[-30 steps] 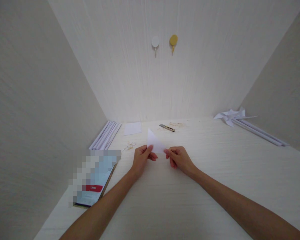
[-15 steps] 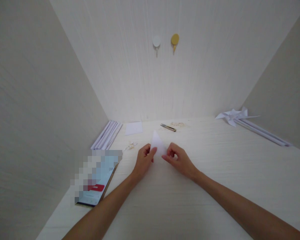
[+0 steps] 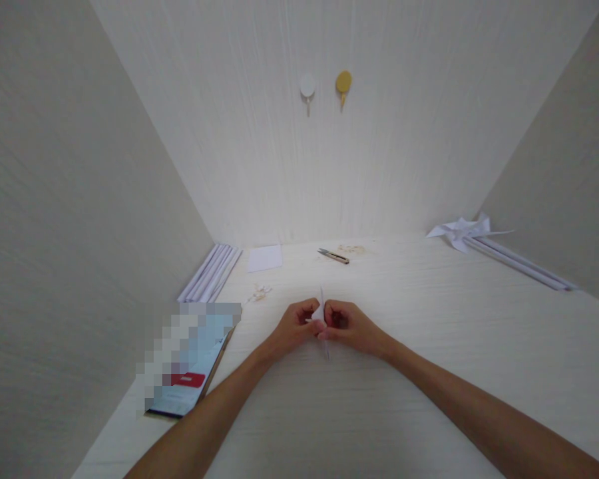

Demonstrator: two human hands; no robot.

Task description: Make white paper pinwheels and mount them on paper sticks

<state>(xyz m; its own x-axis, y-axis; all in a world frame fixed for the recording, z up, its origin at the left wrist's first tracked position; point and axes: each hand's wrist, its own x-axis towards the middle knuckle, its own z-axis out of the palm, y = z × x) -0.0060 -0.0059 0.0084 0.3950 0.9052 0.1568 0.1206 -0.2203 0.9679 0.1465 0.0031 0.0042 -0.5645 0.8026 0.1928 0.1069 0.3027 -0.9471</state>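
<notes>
My left hand (image 3: 295, 326) and my right hand (image 3: 352, 327) meet at the middle of the pale tabletop (image 3: 419, 346). Both pinch a small folded white paper (image 3: 321, 307) between them. The paper stands on edge, so I see it only as a thin white sliver that pokes up above the fingers and down below them. The fingers hide most of it.
Small scissors (image 3: 333, 255) and a white paper square (image 3: 264, 258) lie near the back wall. Rolled white paper sticks (image 3: 209, 271) rest at the left wall, a paper pinwheel (image 3: 460, 231) with long sticks at the right. A blurred booklet (image 3: 190, 362) lies left. Two wall hooks (image 3: 324, 86) hang above.
The paper was a flat triangle held up facing me; now the hands have come together and it is turned or folded edge-on, lower and closer to me.
</notes>
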